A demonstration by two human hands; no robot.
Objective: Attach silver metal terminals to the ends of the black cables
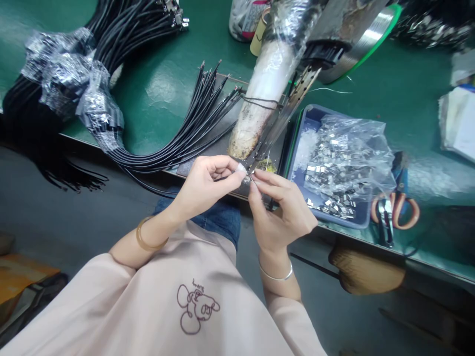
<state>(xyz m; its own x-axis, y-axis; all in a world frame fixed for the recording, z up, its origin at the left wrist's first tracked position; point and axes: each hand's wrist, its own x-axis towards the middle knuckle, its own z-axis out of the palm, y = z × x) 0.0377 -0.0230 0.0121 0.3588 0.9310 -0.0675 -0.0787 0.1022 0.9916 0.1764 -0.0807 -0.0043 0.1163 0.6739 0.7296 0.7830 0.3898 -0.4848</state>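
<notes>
My left hand (pixel 211 183) is closed in a pinch, thumb against forefinger, on the end of a black cable (pixel 148 189) that trails from the bundle at the left. A white wrap covers one of its fingertips. Close beside it, my right hand (pixel 280 205) pinches something tiny that I cannot make out. Between the fingertips of both hands comes down the tip of a soldering iron (pixel 269 131), fixed at a slant. Next to the iron stands a thick holder wrapped in white and clear film (pixel 265 84). More black cable ends (pixel 202 111) fan out over a dark plate.
A blue tray (pixel 336 220) holds small metal pieces (pixel 330 165) and a clear bag. Orange-handled pliers (pixel 399 210) lie at its right. A solder reel (pixel 356 49) stands behind. Film-wrapped cable bundles (pixel 67 74) cover the left of the green table (pixel 156 94).
</notes>
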